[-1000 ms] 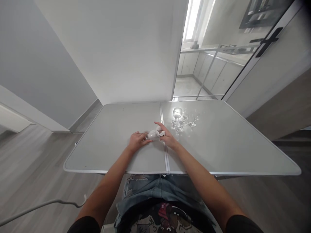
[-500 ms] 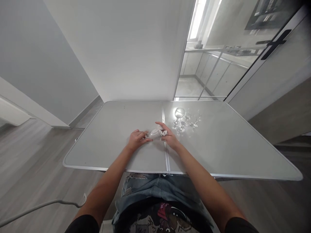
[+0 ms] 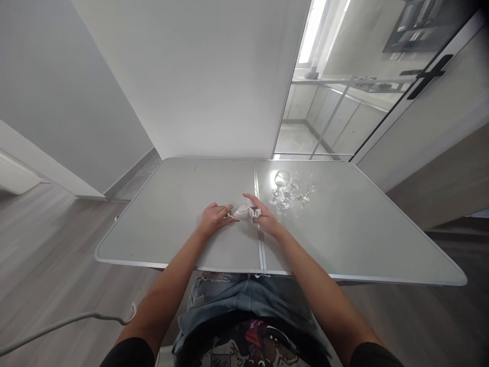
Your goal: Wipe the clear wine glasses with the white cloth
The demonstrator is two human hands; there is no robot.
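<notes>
A clear wine glass [image 3: 240, 212] lies sideways between my hands above the grey folding table [image 3: 171, 214]. My left hand [image 3: 213, 220] grips its stem and foot end. My right hand [image 3: 264, 218] presses a small white cloth [image 3: 252, 209] into the bowl end of the glass. Both hands hover close to the table's middle seam.
Several upright wine glasses [image 3: 289, 186] stand in a cluster just right of the seam, behind my right hand. A white wall panel rises at the table's far edge, with a glass door [image 3: 344, 102] to its right. A white cable [image 3: 64, 323] crosses the floor at lower left.
Both hands stay at the same spot with the glass and cloth; the cloth has bunched up tighter at the bowl. The view has shifted slightly.
</notes>
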